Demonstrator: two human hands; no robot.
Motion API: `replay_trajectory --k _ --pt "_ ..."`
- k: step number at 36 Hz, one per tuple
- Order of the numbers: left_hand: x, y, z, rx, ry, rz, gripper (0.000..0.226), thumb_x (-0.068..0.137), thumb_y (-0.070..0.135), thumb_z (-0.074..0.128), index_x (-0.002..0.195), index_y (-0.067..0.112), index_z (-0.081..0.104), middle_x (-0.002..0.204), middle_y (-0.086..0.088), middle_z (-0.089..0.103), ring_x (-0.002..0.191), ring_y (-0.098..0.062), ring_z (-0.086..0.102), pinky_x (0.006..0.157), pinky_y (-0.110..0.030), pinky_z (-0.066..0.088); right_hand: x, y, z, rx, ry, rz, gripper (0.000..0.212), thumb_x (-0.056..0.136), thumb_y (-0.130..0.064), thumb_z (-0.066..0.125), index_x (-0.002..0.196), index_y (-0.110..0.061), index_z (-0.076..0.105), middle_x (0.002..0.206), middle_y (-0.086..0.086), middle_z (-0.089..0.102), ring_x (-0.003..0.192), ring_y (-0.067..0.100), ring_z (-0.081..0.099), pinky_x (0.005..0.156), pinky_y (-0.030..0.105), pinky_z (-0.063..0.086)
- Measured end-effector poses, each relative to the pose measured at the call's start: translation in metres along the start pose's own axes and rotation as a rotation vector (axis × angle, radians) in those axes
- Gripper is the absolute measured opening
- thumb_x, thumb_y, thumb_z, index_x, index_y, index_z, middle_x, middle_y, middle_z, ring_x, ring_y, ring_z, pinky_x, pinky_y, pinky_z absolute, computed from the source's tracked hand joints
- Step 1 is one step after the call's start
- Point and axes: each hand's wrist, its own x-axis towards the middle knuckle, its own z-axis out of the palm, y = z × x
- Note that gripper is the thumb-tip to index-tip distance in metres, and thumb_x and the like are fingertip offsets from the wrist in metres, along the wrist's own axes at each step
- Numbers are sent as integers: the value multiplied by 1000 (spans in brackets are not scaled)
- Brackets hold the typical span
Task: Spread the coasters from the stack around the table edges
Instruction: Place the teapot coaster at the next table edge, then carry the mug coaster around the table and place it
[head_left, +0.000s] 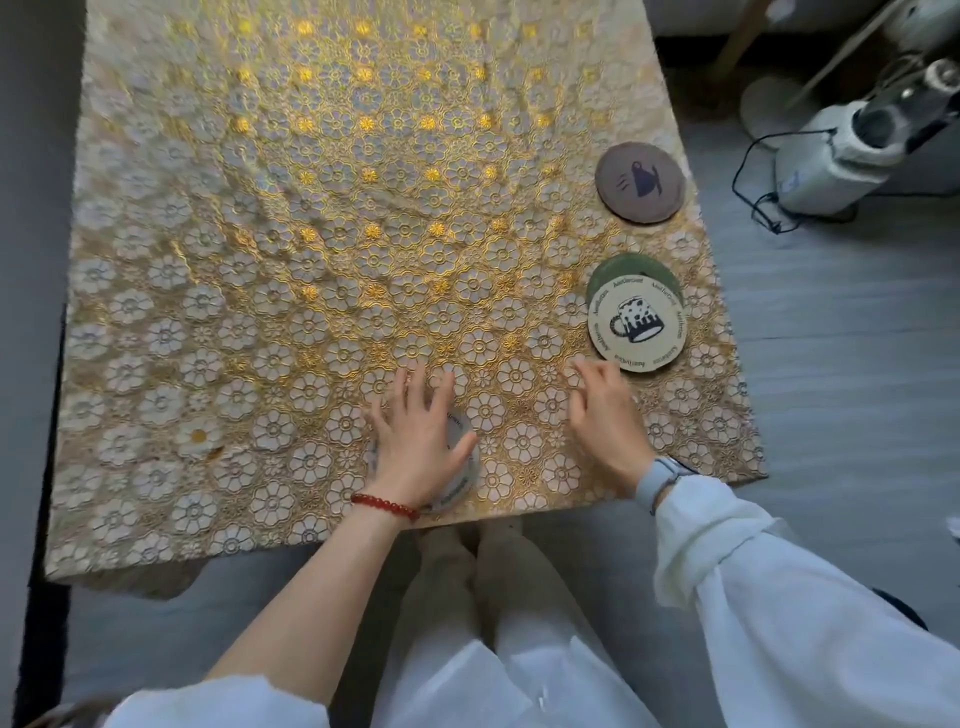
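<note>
My left hand (418, 441) lies flat, fingers spread, on a white round coaster (462, 470) near the table's front edge; only the coaster's right rim shows. My right hand (605, 415) hovers with curled fingers just below-left of the stack (636, 325), whose top coaster is cream with a blue mug drawing; a green coaster (631, 267) peeks out behind it. A brown coaster (640, 182) with a dark blue figure lies alone further back along the right edge.
The table (311, 234) carries a gold and white floral lace cloth. On the grey floor to the right stand a white machine (841, 150) and a black cable (753, 192). My legs are below the front edge.
</note>
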Motion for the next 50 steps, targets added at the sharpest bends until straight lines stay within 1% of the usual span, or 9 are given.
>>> replay_trajectory --k 12,18,24,28,36,40,44,47,50 --pt "62 41 9 215 -111 31 96 72 73 45 141 36 -10 154 -7 -18 140 -32 -18 110 -60 -10 83 64 -58 -128 -13 274 74 83 -31 57 140 -17 12 153 12 12 140 30 9 114 51 15" --pt "63 39 10 228 -106 21 97 70 76 44 140 37 -11 154 -5 -18 140 -30 -17 112 -59 -7 87 59 -61 -259 114 248 82 75 -34 68 137 -17 18 137 19 33 127 35 30 108 50 27" --pt "64 42 -1 136 -155 12 87 77 63 51 142 37 -1 155 -3 -14 142 -29 -14 112 -57 -4 74 35 -65 9 349 115 41 82 0 47 121 -12 43 114 15 43 90 28 52 76 48 53" --pt "56 35 -28 -100 -154 7 65 84 50 50 140 27 25 155 -7 13 143 -25 7 117 -50 9 56 -10 -71 163 395 -143 27 83 1 49 109 -6 54 106 16 56 97 26 53 85 47 51" --pt "-5 -23 -104 -537 131 -38 81 75 36 68 140 25 22 148 -6 27 134 -23 29 110 -47 30 15 -144 -54 339 12 -411 34 81 3 56 113 -7 52 107 12 63 94 15 57 85 19 48" --pt "-49 -83 -126 -608 176 -53 59 78 21 67 130 26 41 131 -5 48 114 -20 49 95 -43 48 -13 -211 -18 270 -118 -610 28 77 1 62 104 -3 59 97 11 69 87 8 56 81 -5 34" --pt "-100 -156 -140 -620 265 -99 29 84 17 59 112 22 62 101 4 65 88 -12 60 64 -14 48 -41 -275 31 350 -234 -591 26 82 -7 60 107 -10 56 102 1 62 93 10 58 79 11 49" --pt "-140 -218 -150 -718 346 -185 19 83 19 61 101 17 68 88 1 68 81 -12 60 59 -7 43 -60 -320 72 371 -280 -494 31 86 -14 57 115 -14 50 103 -5 53 94 6 52 69 2 46" --pt "-183 -278 -162 -881 415 -276 15 84 18 61 97 14 68 81 2 67 74 -7 59 56 -6 43 -81 -363 118 416 -385 -375 36 85 -19 58 119 -15 45 106 -4 52 101 13 54 75 16 50"
